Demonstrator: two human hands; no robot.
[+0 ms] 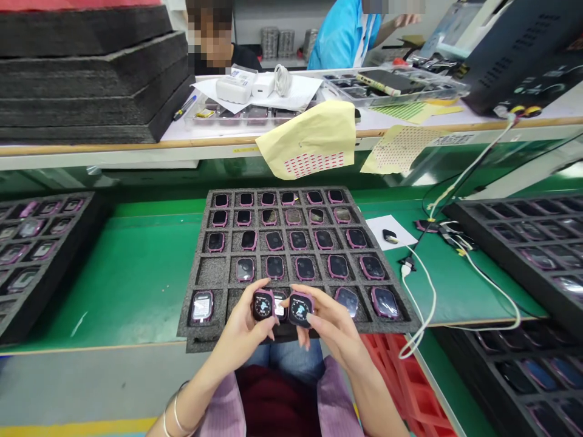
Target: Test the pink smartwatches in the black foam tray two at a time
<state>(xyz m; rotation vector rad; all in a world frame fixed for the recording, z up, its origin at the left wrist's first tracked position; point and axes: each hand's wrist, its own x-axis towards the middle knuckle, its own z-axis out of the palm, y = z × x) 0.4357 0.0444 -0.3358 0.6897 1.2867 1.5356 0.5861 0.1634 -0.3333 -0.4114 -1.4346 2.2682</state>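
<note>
Left hand (248, 317), right hand (331, 320) each pinching lit smartwatch (301, 308) over compartmented foam tray (212, 272); likely side-by-side check; next move calls for steady grip.

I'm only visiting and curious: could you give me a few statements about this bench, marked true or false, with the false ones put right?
1. The left hand holds a watch. True.
2. The right hand is empty. False: the right hand holds another watch.
3. Both held watches are lit. True.
4. Every compartment of the tray is filled. False: the tray has a bare compartment near its left edge.
5. Bracelets circle the left forearm. True.
</note>
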